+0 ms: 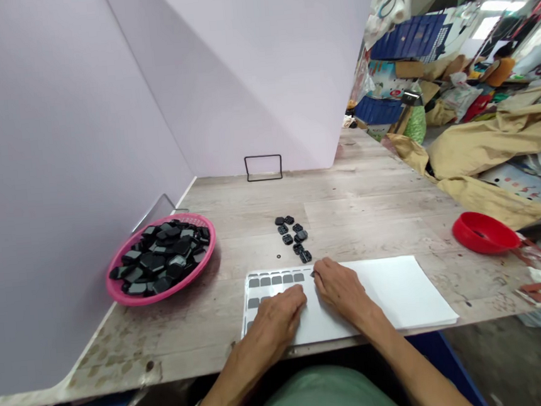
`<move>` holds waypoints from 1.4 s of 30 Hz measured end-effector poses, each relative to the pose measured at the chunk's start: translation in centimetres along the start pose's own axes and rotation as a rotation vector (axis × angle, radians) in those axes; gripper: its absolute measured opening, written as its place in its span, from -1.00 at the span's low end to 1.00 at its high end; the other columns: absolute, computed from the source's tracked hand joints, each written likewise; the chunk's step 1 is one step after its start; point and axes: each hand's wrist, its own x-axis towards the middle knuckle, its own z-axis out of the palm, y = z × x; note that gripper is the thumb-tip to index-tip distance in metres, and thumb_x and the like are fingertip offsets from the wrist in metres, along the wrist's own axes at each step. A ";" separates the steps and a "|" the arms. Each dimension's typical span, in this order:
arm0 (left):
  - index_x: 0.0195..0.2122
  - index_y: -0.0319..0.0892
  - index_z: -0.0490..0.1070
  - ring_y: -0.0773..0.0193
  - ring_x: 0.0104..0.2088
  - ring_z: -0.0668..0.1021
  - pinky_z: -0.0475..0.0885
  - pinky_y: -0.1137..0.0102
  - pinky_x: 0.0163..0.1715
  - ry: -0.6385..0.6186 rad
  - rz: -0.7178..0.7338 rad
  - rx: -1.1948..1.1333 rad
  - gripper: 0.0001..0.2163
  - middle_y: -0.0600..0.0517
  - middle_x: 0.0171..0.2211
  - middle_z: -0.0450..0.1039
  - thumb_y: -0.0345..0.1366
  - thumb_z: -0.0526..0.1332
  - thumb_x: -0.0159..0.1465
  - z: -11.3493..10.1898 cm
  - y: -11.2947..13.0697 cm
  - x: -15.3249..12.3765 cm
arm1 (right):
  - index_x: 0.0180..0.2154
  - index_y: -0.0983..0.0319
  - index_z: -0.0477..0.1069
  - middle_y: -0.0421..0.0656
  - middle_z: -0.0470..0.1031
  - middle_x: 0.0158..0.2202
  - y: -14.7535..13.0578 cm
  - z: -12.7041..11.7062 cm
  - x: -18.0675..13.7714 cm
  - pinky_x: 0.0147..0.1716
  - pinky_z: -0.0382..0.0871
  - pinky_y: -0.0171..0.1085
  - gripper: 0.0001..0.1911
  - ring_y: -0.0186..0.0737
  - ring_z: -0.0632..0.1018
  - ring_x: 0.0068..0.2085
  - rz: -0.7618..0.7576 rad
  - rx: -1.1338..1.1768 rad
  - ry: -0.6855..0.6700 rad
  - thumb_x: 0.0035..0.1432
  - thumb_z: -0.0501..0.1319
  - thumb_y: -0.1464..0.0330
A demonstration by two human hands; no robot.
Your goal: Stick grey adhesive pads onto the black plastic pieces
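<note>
A white sheet (401, 292) with rows of small grey square stickers (275, 280) lies at the table's near edge. My left hand (280, 313) rests flat on the sheet, fingers over the second sticker row. My right hand (339, 288) sits just right of it, fingertips pinched at the end of the top sticker row; whether it holds a sticker I cannot tell. Several small black square parts (293, 237) lie in a loose cluster on the wood just beyond the sheet.
A pink basket (122, 292) heaped with black square parts stands at the left. A red bowl (484, 233) sits at the right edge. A black wire stand (263, 167) is at the back by the white partition walls. Cluttered bags and boxes fill the right.
</note>
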 end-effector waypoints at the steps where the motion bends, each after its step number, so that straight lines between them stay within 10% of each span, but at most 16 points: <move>1: -0.35 -0.14 0.30 0.26 -0.34 0.42 0.26 0.42 -0.33 -0.042 0.008 0.072 -0.81 0.02 -0.32 0.39 -0.46 -0.06 0.26 0.3 0.1 0.1 | -0.32 0.22 0.32 -0.13 0.43 -0.34 -0.3 0.1 0.3 -0.43 0.17 -0.30 -0.88 -0.21 0.46 -0.36 -0.023 -0.001 -0.004 0.21 0.03 0.46; 15: -0.12 -0.12 0.26 0.19 -0.21 0.44 0.29 0.32 -0.19 -0.055 0.037 0.184 -0.70 -0.04 -0.09 0.36 -0.55 -0.02 0.18 0.9 0.8 -0.8 | -0.35 0.24 0.32 -0.12 0.43 -0.40 -1.1 0.5 1.4 -0.44 0.16 -0.28 -0.87 -0.19 0.44 -0.41 -0.074 0.146 -0.010 0.17 0.02 0.44; 21: -0.28 -0.14 0.30 0.22 -0.35 0.45 0.26 0.38 -0.37 0.008 0.030 0.239 -0.84 0.01 -0.29 0.42 -0.50 0.02 0.19 0.7 0.3 -1.3 | -0.47 0.20 0.27 -0.26 0.36 -0.52 0.3 -0.9 1.8 -0.43 0.20 -0.33 -0.77 -0.26 0.38 -0.44 -0.022 0.707 -0.086 0.19 0.02 0.28; 25: -0.28 -0.13 0.35 0.22 -0.39 0.44 0.27 0.38 -0.39 0.314 -0.073 0.231 -0.75 -0.01 -0.40 0.43 -0.56 -0.03 0.17 -3.4 -1.5 -1.8 | -0.44 0.20 0.29 -0.26 0.31 -0.50 1.3 -2.1 0.1 -0.43 0.17 -0.33 -0.76 -0.27 0.33 -0.43 0.099 0.898 -0.144 0.18 0.05 0.20; 32: -0.02 -0.24 0.35 -0.13 0.00 0.33 0.25 0.07 -0.08 0.746 -0.458 0.842 -0.71 -0.26 0.04 0.29 -0.33 0.00 0.28 -12.4 -3.2 -0.8 | -0.41 0.20 0.32 -0.28 0.25 -0.51 3.0 -1.7 -3.9 -0.51 0.12 -0.36 -0.77 -0.32 0.27 -0.49 0.275 1.072 -0.220 0.16 0.06 0.20; 42: -0.13 -0.14 0.39 0.12 -0.12 0.40 0.31 0.28 -0.14 0.168 -0.112 0.371 -0.80 -0.07 -0.18 0.41 -0.39 0.09 0.23 -2.7 -3.0 9.0 | -0.40 0.21 0.36 -0.27 0.26 -0.52 3.0 -1.8 -5.8 -0.53 0.13 -0.38 -0.78 -0.33 0.27 -0.48 0.342 1.096 -0.161 0.14 0.07 0.21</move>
